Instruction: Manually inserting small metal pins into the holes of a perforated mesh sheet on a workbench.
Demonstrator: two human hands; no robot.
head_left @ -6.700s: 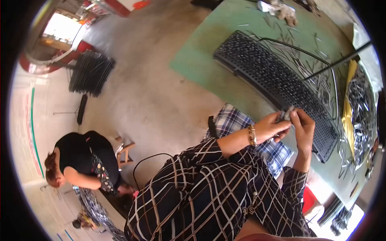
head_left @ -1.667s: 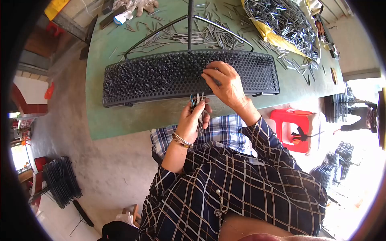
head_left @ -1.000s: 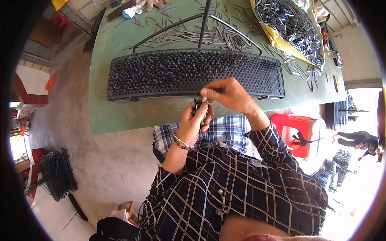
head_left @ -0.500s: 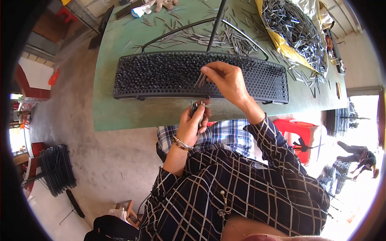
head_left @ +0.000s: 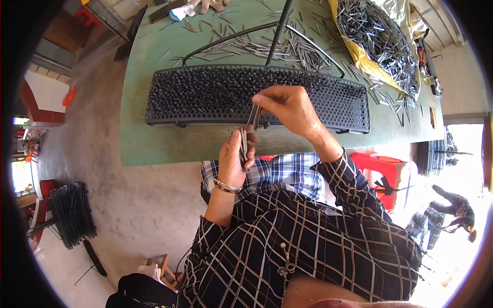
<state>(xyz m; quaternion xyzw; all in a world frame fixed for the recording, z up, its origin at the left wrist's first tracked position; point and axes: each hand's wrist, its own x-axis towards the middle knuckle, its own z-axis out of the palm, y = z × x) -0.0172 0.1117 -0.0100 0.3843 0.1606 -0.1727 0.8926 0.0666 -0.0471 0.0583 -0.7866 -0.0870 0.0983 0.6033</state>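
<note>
A long black perforated tray [head_left: 328,102] lies across the front of the green table. Dark slender pieces crowd the holes over its left and middle parts, while bare holes show towards its right end. Just below its front edge, my left hand [head_left: 233,159] is closed around a bundle of thin grey metal strips [head_left: 244,143]. My right hand [head_left: 292,110] is over the tray's front middle, pinching a few strips [head_left: 252,116] between thumb and fingers. These point down, close above the left hand's bundle; whether they touch it I cannot tell.
Many loose strips [head_left: 308,54] lie behind the tray on the green table [head_left: 149,146]. A yellow-edged sack [head_left: 367,64] heaped with strips is at the far right. Black rods rise behind the tray. A red stool [head_left: 377,167] stands on the right; a person [head_left: 457,205] is beyond it.
My right hand has brought its strips from over the tray down towards my left hand. The left hand has shifted slightly left and its bundle has turned.
</note>
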